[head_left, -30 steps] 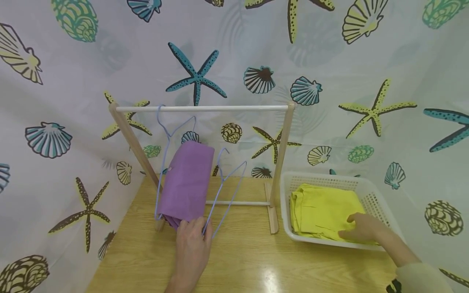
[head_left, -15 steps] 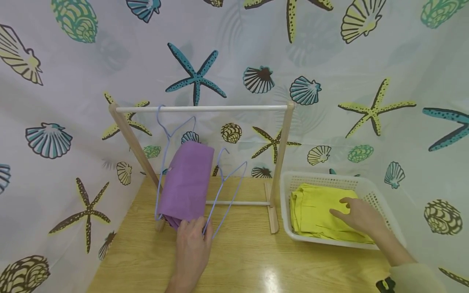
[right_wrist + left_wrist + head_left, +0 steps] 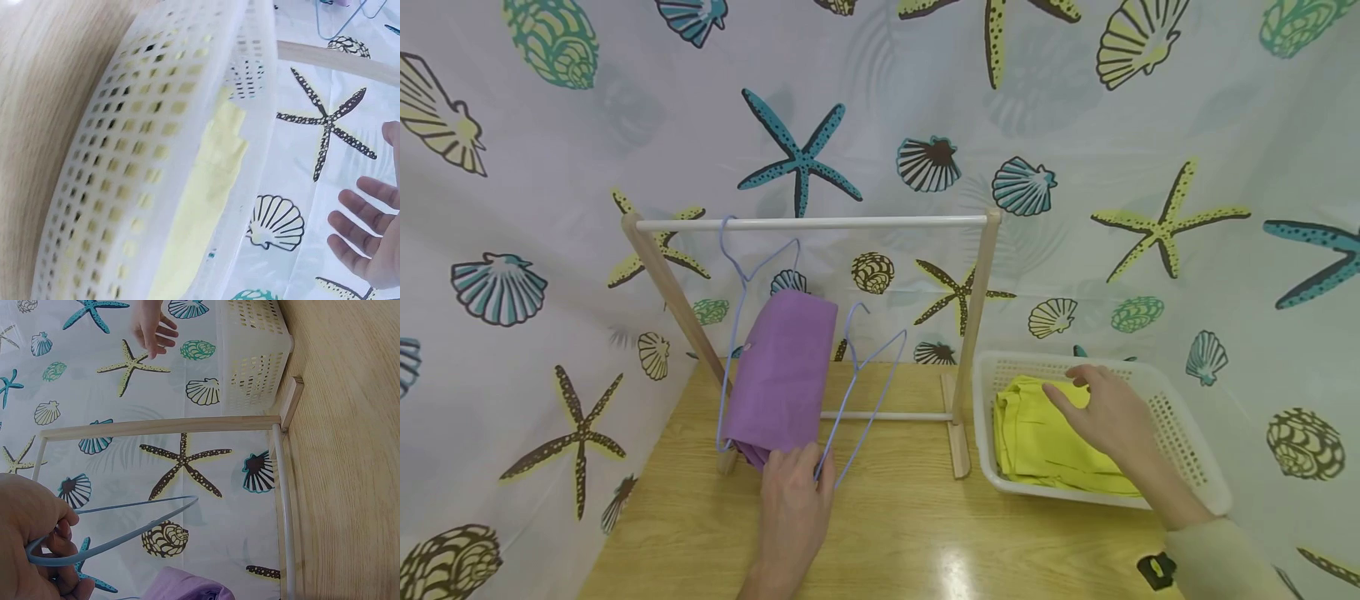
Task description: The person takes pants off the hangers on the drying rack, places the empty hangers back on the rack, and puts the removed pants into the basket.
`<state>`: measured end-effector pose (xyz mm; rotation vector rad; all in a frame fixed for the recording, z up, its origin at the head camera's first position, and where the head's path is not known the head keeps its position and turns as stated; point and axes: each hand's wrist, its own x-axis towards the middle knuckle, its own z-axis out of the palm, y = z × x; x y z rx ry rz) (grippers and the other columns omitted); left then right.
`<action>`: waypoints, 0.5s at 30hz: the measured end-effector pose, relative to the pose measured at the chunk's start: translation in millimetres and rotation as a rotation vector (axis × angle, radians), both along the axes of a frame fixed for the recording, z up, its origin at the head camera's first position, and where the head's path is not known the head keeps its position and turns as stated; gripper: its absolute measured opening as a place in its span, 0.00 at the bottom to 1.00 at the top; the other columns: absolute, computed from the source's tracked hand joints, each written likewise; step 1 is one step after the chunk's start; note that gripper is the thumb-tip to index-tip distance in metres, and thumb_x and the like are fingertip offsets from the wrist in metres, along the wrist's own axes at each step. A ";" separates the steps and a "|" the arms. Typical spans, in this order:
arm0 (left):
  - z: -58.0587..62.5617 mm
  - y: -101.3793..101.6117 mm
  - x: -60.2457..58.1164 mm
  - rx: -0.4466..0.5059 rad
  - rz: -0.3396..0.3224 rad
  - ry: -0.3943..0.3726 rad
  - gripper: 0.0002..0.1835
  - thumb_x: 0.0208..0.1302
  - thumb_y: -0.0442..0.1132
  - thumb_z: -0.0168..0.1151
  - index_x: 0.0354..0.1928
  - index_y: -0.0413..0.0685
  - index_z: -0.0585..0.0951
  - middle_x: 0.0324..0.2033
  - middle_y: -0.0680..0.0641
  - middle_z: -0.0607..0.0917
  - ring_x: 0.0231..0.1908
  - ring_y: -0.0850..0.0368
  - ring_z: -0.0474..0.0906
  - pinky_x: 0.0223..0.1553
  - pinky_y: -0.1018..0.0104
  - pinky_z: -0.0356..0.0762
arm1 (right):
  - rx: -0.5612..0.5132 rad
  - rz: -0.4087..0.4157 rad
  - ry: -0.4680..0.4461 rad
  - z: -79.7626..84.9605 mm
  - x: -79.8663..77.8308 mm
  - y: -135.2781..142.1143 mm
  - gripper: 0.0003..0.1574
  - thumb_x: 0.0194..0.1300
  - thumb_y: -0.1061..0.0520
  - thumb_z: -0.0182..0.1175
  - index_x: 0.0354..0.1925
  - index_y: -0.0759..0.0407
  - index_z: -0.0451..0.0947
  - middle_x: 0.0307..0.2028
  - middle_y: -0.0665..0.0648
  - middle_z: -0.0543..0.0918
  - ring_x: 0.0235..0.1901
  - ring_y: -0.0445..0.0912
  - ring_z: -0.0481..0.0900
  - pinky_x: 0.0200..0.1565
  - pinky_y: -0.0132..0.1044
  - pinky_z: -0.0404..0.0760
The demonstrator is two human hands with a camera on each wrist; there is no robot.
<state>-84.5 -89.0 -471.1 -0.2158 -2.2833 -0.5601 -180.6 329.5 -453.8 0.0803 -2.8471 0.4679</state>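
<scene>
My left hand (image 3: 793, 508) grips the bottom of a light blue wire hanger (image 3: 852, 387), which stands up from it beside the rack. In the left wrist view the fingers (image 3: 65, 544) curl round the hanger's wire. Just left of it, a folded purple cloth (image 3: 786, 367) hangs over a second blue hanger (image 3: 735, 333) hooked on the rack's rail. On the right, my right hand (image 3: 1112, 412) is over the white basket (image 3: 1213, 492) with thumb and fingers spread, holding nothing. Beneath it lies folded yellow cloth (image 3: 1037, 433), partly hidden by the hand.
A small wooden rack with a white top rail (image 3: 880, 222) and a lower bar stands on the wooden table (image 3: 880, 542). Its right foot (image 3: 957, 450) sits close to the basket. A curtain (image 3: 850, 100) printed with shells and starfish surrounds the table.
My right hand has risen from the yellow cloth's right side and moved left and back above the basket. The left hand, its hanger and the purple cloth have stayed put.
</scene>
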 end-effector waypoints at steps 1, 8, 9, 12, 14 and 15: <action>-0.1 0.1 0.2 -0.003 0.001 0.000 0.21 0.58 0.30 0.75 0.19 0.48 0.70 0.14 0.55 0.69 0.22 0.62 0.56 0.28 0.69 0.58 | -0.008 0.001 0.028 1.6 -1.4 -3.4 0.40 0.73 0.27 0.57 0.56 0.61 0.82 0.50 0.65 0.89 0.48 0.61 0.86 0.35 0.50 0.84; -1.1 0.0 0.9 -0.010 -0.005 0.034 0.19 0.58 0.30 0.75 0.21 0.47 0.72 0.14 0.53 0.71 0.22 0.61 0.58 0.28 0.67 0.60 | -0.020 0.045 0.257 2.7 -19.1 -27.9 0.29 0.70 0.35 0.64 0.49 0.58 0.84 0.42 0.62 0.90 0.39 0.58 0.88 0.29 0.46 0.80; -1.1 0.0 1.0 -0.011 -0.007 0.034 0.18 0.58 0.31 0.75 0.21 0.47 0.72 0.14 0.53 0.71 0.22 0.61 0.58 0.28 0.67 0.60 | -0.013 0.055 0.287 2.6 -21.8 -31.1 0.28 0.69 0.36 0.65 0.49 0.58 0.84 0.41 0.62 0.90 0.39 0.58 0.87 0.28 0.46 0.80; -1.4 0.3 1.5 -0.011 -0.009 0.023 0.18 0.59 0.31 0.75 0.21 0.48 0.73 0.14 0.54 0.70 0.23 0.62 0.57 0.28 0.68 0.59 | 0.023 0.079 0.362 3.9 -29.3 -40.5 0.27 0.67 0.37 0.68 0.48 0.58 0.84 0.41 0.62 0.89 0.37 0.58 0.87 0.28 0.48 0.80; -1.5 0.4 2.0 -0.008 -0.012 0.018 0.17 0.59 0.31 0.75 0.21 0.48 0.74 0.14 0.55 0.70 0.23 0.63 0.57 0.28 0.69 0.59 | 0.047 0.097 0.392 6.3 -33.5 -46.6 0.28 0.65 0.38 0.69 0.48 0.59 0.85 0.41 0.62 0.89 0.36 0.58 0.86 0.28 0.49 0.81; -1.7 0.4 2.2 -0.005 -0.015 0.020 0.17 0.59 0.31 0.75 0.21 0.47 0.74 0.14 0.55 0.71 0.23 0.63 0.57 0.28 0.69 0.59 | 0.061 0.104 0.402 7.5 -35.8 -49.8 0.28 0.64 0.38 0.70 0.48 0.59 0.85 0.40 0.62 0.89 0.35 0.59 0.86 0.29 0.49 0.81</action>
